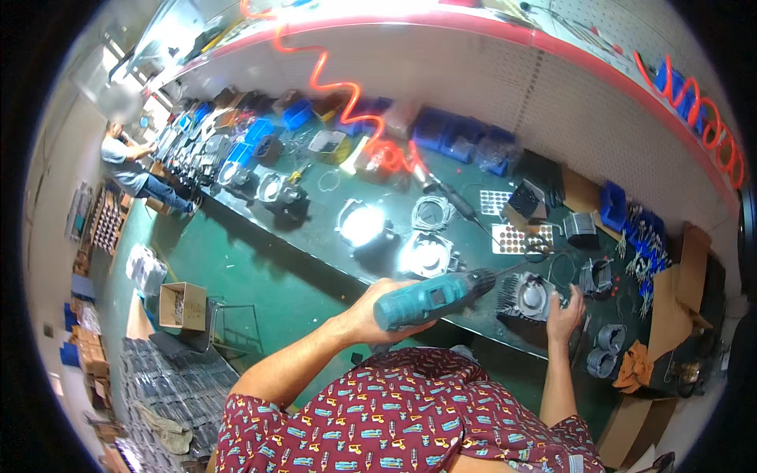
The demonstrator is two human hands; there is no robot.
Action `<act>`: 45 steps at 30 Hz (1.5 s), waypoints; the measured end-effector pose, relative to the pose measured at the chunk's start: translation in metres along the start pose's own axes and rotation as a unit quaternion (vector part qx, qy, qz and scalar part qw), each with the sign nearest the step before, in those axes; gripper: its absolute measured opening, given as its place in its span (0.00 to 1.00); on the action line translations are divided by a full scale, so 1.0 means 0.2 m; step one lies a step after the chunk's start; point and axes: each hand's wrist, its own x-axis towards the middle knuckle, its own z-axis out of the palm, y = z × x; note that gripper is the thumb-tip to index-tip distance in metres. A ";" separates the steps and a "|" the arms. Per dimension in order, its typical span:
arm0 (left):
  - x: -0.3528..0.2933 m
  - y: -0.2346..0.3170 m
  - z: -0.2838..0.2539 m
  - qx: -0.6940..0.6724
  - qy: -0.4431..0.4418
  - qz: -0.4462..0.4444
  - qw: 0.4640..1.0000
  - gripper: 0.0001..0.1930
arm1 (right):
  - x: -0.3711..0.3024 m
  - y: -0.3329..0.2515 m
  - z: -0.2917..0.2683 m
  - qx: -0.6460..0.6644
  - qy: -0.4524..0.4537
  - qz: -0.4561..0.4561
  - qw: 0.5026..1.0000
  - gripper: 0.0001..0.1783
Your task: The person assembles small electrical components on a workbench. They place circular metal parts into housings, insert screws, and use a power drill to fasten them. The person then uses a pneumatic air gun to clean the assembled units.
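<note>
Head view: the person's left hand (377, 312) has its grip wrapped around a teal power drill (426, 303), while the right hand (564, 317) sits at the right side of a finned grey housing (530, 298), fingers curved; whether that grip pinches anything, I cannot tell. The housing rests near the front edge of the tabletop (315, 214), right of the drill's nose. The main risk, I judge, is a slip: if the drill tilts, or the housing turns for want of bracing, the tip could skid across the fins or reach the right fingers. A push toward the body might tip the housing off the edge, and the thin cable loop (562, 269) just behind it could snag. Counted: 2 hands, 1 drill, 1 housing at the right hand, 2 glaring units (363, 225) farther left, 2 dotted sheets (522, 239), 1 pale cable coil (432, 213), 2 grey ring-shaped parts (610, 338) near 1 orange-brown cloth (634, 367), and 1 co-worker (126, 162); the blue bins (298, 114) overlap too much to count
</note>
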 end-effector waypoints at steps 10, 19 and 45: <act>-1.33 -0.40 -0.54 0.053 0.227 -0.174 0.957 0.14 | -0.02 -1.45 0.30 0.271 -0.048 -0.099 0.956 0.14; -2.08 -0.65 -0.54 -0.034 0.473 -0.389 0.789 0.13 | 0.11 -2.22 1.02 0.250 -0.371 -0.307 0.840 0.13; -2.29 -1.10 -3.54 0.450 0.509 -0.419 0.602 0.09 | 0.84 -2.39 2.85 -0.083 -0.284 0.069 0.953 0.13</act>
